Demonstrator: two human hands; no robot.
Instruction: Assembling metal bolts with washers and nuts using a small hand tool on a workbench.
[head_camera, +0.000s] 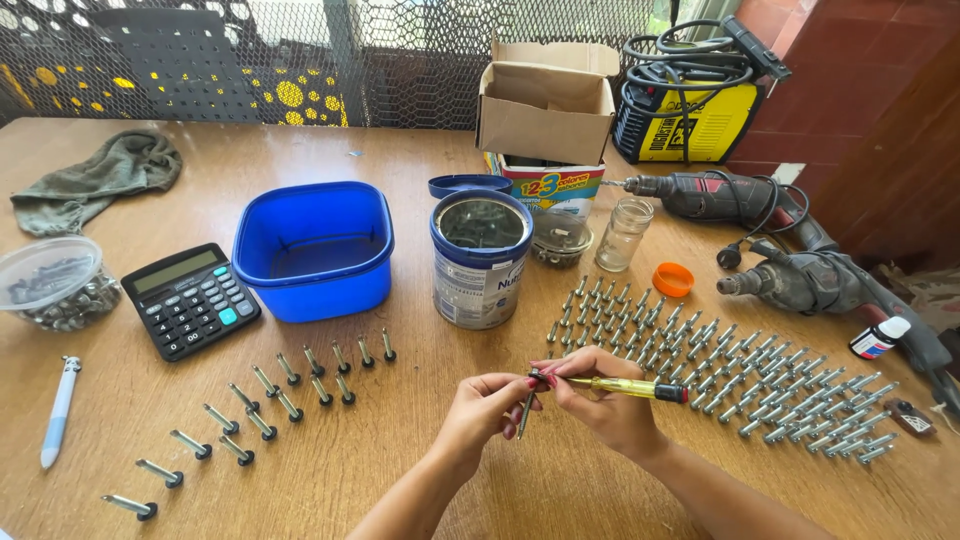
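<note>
1. head view: the left hand (487, 405) pinches a single bolt (526, 412) between thumb and fingertips, the bolt hanging down from the fingers just above the wooden table (400, 470).
2. the right hand (600, 400) is closed around a yellow screwdriver (620, 386) with a dark red end cap; its tip meets the top of the bolt between the two hands.
3. to the right of the hands, a large batch of bolts (720, 375) lies in tidy slanted rows, reaching from near the glass jar (622, 233) to the table's right edge.
4. to the left, two shorter rows of bolts with dark heads (255, 412) run diagonally toward the lower left corner.
5. behind the hands stand a round tin (480, 258), open at the top, and a blue plastic tub (315, 250), just beside each other.
6. a black calculator (190, 300) lies left of the tub, with a clear tub of small metal parts (55, 283) further left and a pen (58, 412) below it.
7. an orange lid (672, 279), two power drills (790, 250) and a cardboard box (545, 100) sit toward the back right.
</note>
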